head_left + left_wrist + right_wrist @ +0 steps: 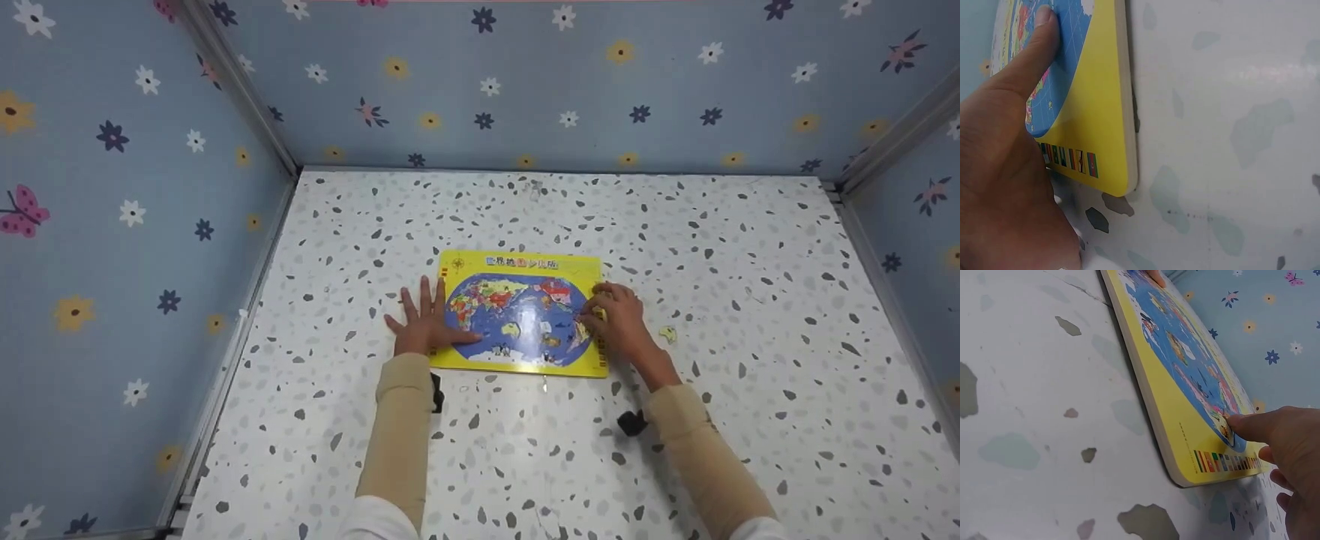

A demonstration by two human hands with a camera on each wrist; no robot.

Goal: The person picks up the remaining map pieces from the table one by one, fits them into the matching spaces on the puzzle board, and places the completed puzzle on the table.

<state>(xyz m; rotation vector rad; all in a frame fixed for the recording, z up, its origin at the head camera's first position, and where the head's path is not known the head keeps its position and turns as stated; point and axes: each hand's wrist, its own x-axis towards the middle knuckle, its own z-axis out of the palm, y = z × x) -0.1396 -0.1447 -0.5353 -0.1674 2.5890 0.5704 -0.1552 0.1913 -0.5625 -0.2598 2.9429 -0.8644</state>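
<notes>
A yellow-bordered world map puzzle board point(517, 366) lies flat on the speckled table. My left hand point(424, 330) rests at its left edge, fingers spread and straight, the thumb point(1044, 34) lying on the blue map. At the board's right side my right hand point(622, 319) reaches over the border with bent fingers. One of its fingertips point(1237, 421) touches the map's right end, where small coloured land shapes show; I cannot tell whether it pinches a piece. A small yellow-green puzzle piece point(667, 334) lies on the table just right of this hand.
The white table point(750, 337) has grey speckles. Blue flowered panels point(487, 82) stand behind it and along both sides. Dark wrist devices show beside the left sleeve point(436, 394) and the right sleeve point(632, 424).
</notes>
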